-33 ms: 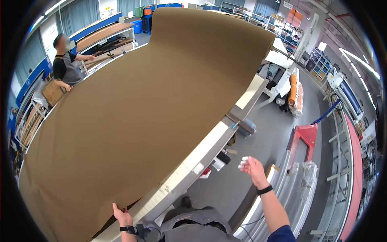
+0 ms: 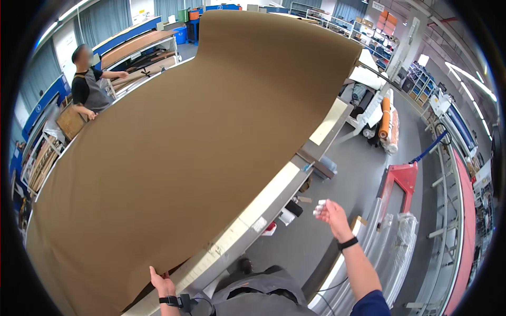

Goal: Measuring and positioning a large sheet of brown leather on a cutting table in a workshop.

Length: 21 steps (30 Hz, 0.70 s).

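Observation:
A wide sheet of brown fabric (image 2: 174,152) covers the long table and rises into a large curved roll at the far end. My left hand (image 2: 164,283) grips its near edge, thumb on top and fingers tucked beneath, partly hidden. A dark gap shows under the lifted edge beside this hand. My right hand (image 2: 332,217) hangs in the air over the floor, right of the table, with loosely bent fingers and nothing in them. White coverings sit on its fingertips.
Along the table's right side runs a pale edge (image 2: 263,197) with a dark metal bracket (image 2: 311,157). Plastic-wrapped rolls (image 2: 395,247) and a red pallet jack (image 2: 403,181) occupy the right floor. Across the table, a co-worker (image 2: 89,84) touches the fabric's far edge.
My right hand has risen very slightly in the view. The left hand keeps its hold on the fabric edge, and the whole picture has shifted a little.

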### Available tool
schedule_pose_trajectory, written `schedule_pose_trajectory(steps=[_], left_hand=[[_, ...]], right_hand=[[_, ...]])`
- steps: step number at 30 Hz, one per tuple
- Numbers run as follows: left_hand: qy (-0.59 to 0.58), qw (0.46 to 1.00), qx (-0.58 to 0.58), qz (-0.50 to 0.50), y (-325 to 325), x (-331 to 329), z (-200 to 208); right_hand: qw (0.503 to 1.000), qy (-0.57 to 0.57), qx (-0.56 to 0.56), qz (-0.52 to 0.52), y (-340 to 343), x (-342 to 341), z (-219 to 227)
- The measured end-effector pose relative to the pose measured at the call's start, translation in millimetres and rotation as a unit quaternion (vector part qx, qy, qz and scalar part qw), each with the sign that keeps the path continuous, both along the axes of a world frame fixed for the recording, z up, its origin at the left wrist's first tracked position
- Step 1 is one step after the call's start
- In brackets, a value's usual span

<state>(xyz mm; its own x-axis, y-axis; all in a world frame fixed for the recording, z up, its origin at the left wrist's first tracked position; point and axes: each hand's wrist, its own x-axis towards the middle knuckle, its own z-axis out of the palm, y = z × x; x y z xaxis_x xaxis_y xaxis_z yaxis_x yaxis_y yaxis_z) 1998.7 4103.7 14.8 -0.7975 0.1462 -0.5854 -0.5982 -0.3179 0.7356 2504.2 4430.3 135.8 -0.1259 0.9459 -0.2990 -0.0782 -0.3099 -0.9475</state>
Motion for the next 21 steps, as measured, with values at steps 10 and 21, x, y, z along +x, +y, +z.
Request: schedule_pose_trajectory(steps=[10,21], left_hand=[[0.003,1.0,0.017,-0.022,128,68,-20],[0.015,0.976,0.037,0.215,188,123,-25]], right_hand=[[0.987,0.093,0.035,0.126,359,51,-144],[0.99,-0.004,-0.053,0.128,477,-76,-113]])
